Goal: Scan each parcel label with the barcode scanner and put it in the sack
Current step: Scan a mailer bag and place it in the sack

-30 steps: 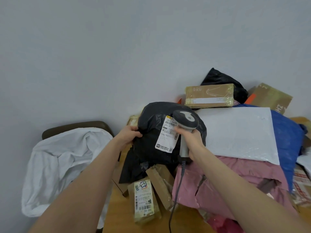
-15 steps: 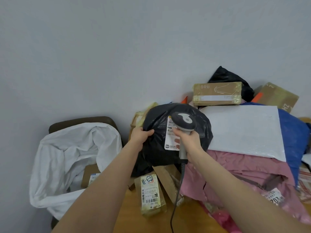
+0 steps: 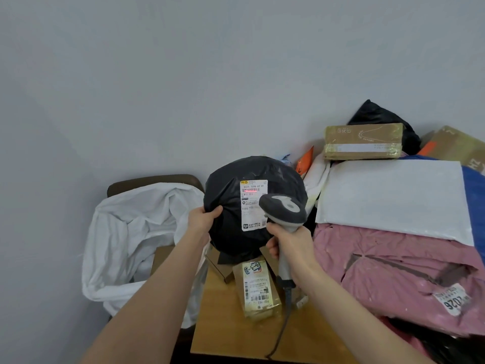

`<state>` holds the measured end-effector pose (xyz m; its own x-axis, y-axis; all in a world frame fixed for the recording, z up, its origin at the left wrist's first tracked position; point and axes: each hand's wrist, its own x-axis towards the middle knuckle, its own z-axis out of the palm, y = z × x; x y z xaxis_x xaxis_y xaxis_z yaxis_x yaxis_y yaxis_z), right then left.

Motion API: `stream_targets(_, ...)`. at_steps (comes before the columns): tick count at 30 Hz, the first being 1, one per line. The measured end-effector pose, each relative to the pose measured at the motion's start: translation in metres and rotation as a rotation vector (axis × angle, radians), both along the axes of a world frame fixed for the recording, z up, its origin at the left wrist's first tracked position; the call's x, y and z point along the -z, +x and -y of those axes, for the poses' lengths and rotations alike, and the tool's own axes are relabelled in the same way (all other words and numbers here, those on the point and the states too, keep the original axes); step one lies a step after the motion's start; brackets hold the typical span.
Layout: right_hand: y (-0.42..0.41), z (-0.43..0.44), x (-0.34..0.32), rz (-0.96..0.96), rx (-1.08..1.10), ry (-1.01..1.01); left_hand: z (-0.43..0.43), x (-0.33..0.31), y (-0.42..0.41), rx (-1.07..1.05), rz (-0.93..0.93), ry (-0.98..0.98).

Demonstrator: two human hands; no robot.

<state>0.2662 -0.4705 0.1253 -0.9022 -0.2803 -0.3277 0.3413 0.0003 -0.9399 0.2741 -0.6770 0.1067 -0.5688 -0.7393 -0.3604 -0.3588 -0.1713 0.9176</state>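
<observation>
Left hand (image 3: pixel 203 219) gripping the black parcel (image 3: pixel 228 195) by its left edge, right hand (image 3: pixel 291 248) wrapped round the scanner (image 3: pixel 284 208), I see its red line on the label (image 3: pixel 252 206), white sack (image 3: pixel 126 232) just left.

You've swung the black parcel (image 3: pixel 231 179) up and over toward the sack (image 3: pixel 126 232), so its label (image 3: pixel 253 206) faces you flat now. Your scanner (image 3: pixel 284 210) backed off below it, and there's a red line (image 3: pixel 249 190) lit near the label's top.

Plain grey wall (image 3: pixel 183 74); wooden table (image 3: pixel 223 327); dark chair back (image 3: pixel 154 180) against wall.
</observation>
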Motion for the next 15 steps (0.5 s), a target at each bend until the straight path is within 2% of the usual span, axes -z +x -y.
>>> stream_targets(15, 0.036, 0.018, -0.005, 0.047, -0.111, 0.019, 0.019, 0.012, 0.037, -0.069, -0.025, 0.036)
